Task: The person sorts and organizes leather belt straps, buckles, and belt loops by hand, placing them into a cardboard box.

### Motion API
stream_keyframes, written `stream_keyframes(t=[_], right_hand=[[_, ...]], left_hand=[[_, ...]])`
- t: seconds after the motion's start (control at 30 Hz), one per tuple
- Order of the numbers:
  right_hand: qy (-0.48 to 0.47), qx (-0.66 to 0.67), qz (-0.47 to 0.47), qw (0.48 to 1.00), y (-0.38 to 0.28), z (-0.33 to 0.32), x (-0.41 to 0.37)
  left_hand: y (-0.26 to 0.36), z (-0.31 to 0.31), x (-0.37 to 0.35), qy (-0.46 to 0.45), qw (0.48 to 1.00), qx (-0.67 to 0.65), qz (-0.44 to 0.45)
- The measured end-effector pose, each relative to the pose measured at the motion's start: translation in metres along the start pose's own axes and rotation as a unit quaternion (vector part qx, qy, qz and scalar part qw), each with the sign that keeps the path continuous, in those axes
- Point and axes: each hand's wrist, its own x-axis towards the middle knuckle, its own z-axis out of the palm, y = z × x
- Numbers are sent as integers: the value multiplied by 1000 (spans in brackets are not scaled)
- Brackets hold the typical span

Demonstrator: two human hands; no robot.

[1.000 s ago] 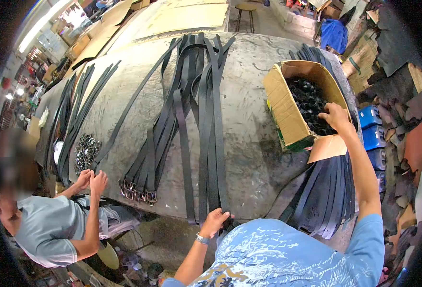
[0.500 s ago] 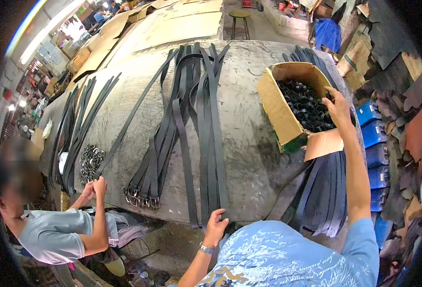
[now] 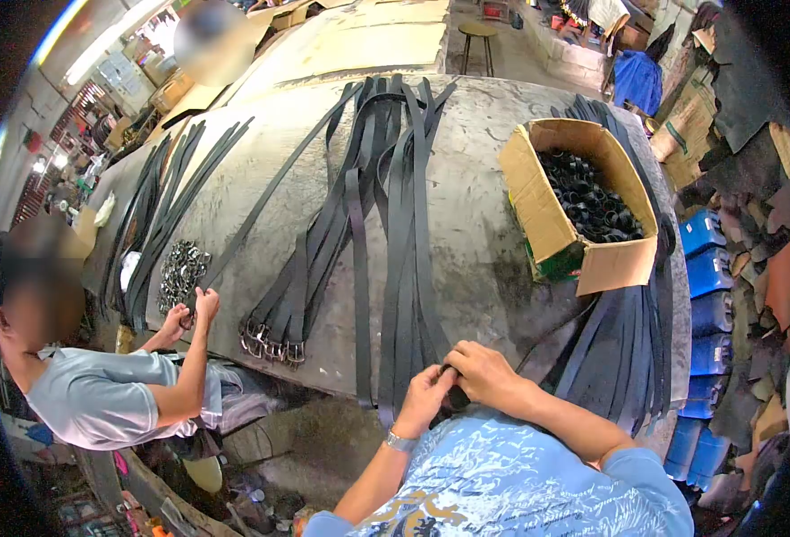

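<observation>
At the table's (image 3: 484, 277) near edge, the left hand (image 3: 425, 396) grips a black strap (image 3: 425, 309); the right hand (image 3: 484, 371) curls beside it, its hold unclear; a box (image 3: 543, 210) of black loops (image 3: 596, 201) stands farther right.

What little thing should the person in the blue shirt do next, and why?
Probably ease a small black loop onto the near end of the black strap: it runs down to where the left hand and right hand meet, and the open cardboard box holds many black loops. Whether the hands already have one is hidden.
</observation>
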Motion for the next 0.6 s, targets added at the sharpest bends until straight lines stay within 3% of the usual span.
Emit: stream_keyframes(t=[0.1, 0.17, 0.2, 0.23, 0.3, 0.37, 0.43, 0.47, 0.57, 0.6], right_hand=[[2, 51, 5, 999, -13, -21, -2], [11, 66, 17, 998, -5, -28, -7], [-10, 127, 96, 987, 1, -28, -8], [-34, 181, 177, 967, 9, -25, -10], [-37, 305, 214, 927, 47, 5, -22], [-115, 374, 288, 874, 48, 10, -21], [-107, 446, 296, 838, 48, 19, -22], [-99, 480, 303, 817, 47, 22, -20], [-79, 463, 287, 835, 31, 4, -8], [-30, 496, 269, 825, 11, -5, -2]], left_hand=[[-5, 7, -6, 8, 996, -77, 40], [3, 9, -11, 14, 994, -52, 94], [3, 5, -11, 24, 995, 18, 98], [-1, 3, -10, 35, 991, 89, 96], [-23, 3, -5, 20, 985, 78, 152], [-25, 10, -4, 16, 974, 113, 195], [-30, 11, -2, -1, 977, 132, 171], [-32, 10, -3, 11, 954, 172, 244], [2, 9, -31, -26, 991, 33, 125], [-11, 9, -27, -7, 993, -62, 98]])
